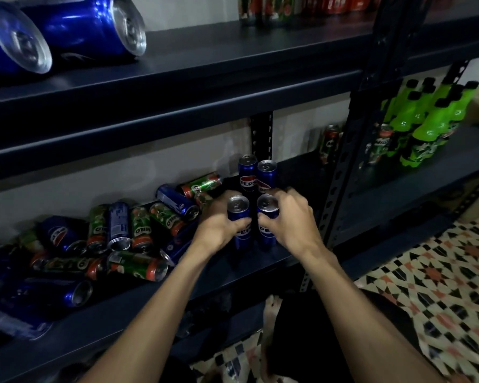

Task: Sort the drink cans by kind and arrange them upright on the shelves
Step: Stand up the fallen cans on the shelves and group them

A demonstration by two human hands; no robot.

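Blues together: we are clamping left hand (219,225) on left can (242,236), right hand (291,219) on right can (266,234), standing both upright on shelf (260,262) before back cans (248,175), away from pile (138,230).

L grip (219,226) curled, clasping; R grip (288,219) same; both arms fwd

From the left hand (219,225) and right hand (291,219), which grip a pair of slim blue aluminium cans (242,239), the bare dark metal shelf board (260,261) lies open at 6 o'clock. A heap of toppled blue and green drink cans (127,233) crowds 9 o'clock. Two upright blue cans (249,175) block 12, and a black perforated steel post (333,194) walls 3 o'clock.
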